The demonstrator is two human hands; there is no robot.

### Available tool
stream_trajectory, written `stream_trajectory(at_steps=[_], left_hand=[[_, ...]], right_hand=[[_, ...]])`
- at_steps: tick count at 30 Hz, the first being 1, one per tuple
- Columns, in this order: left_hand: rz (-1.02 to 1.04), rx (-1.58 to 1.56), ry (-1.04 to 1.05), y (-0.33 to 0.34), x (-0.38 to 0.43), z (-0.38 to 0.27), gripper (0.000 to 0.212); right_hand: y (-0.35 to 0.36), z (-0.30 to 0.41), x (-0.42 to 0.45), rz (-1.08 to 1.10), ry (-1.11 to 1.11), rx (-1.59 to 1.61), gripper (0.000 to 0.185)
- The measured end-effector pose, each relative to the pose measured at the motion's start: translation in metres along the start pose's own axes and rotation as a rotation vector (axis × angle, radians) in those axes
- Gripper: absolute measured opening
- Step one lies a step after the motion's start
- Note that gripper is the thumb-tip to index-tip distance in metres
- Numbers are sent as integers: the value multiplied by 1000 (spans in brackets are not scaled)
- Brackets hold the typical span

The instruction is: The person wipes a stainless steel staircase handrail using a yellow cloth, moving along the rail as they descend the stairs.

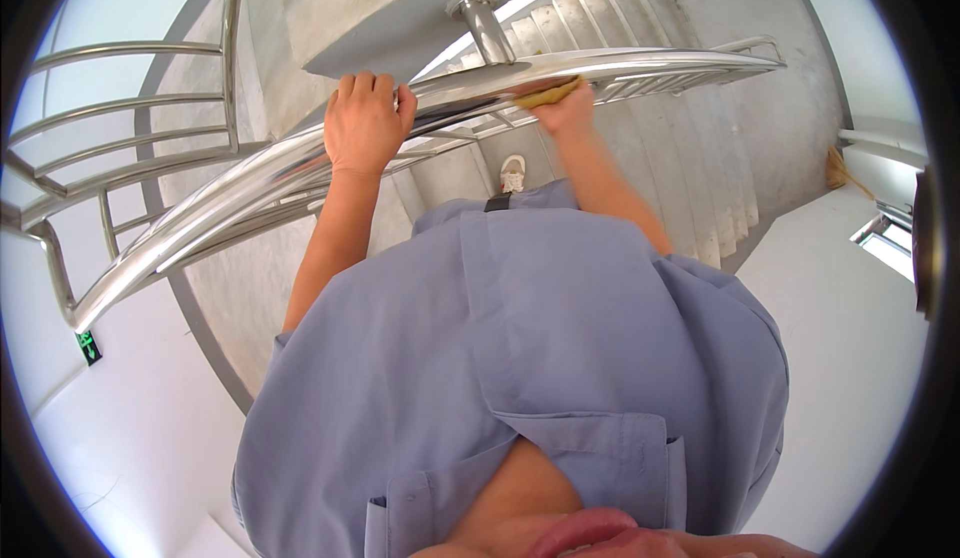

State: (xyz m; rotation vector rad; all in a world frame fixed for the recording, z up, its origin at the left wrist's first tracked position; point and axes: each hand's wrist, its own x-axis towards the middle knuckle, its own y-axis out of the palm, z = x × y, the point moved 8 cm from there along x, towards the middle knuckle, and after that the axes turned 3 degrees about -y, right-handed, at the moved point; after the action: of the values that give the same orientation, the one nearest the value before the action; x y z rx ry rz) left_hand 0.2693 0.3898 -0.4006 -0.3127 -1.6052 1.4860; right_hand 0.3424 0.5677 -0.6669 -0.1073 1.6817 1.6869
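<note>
A shiny stainless steel handrail (247, 164) crosses in front of me along the staircase. My left hand (367, 119) grips the rail, with its fingers over the top and the thumb on the near side. Farther along to the right, my right hand (568, 110) holds a yellowish cloth (547, 95) against the lower near side of the rail. This hand is slightly blurred, and part of the cloth is hidden under its fingers. Between the two hands, a short steel post with a round flange (487, 29) meets the rail.
Concrete steps (600, 14) run beyond the rail, and more steps (675, 160) lie on my right. One shoe (513, 174) shows on a step below me. Steel railing bars (127, 47) stand at left above a green exit sign (88, 348). A straw broom (838, 169) leans at right.
</note>
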Motion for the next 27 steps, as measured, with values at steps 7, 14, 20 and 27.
stream_trajectory(at_steps=[7, 14, 20, 27], left_hand=[[58, 19, -29, 1, -1, 1, 13], [75, 41, -35, 0, 0, 3, 14], [9, -10, -10, 1, -2, 4, 17], [24, 3, -26, 1, -3, 3, 14]], right_hand=[[-14, -1, 7, -164, -73, -61, 38], [109, -158, -153, 132, 673, 47, 29], [91, -125, -123, 174, 644, 21, 30], [17, 30, -50, -136, -132, -384, 27]])
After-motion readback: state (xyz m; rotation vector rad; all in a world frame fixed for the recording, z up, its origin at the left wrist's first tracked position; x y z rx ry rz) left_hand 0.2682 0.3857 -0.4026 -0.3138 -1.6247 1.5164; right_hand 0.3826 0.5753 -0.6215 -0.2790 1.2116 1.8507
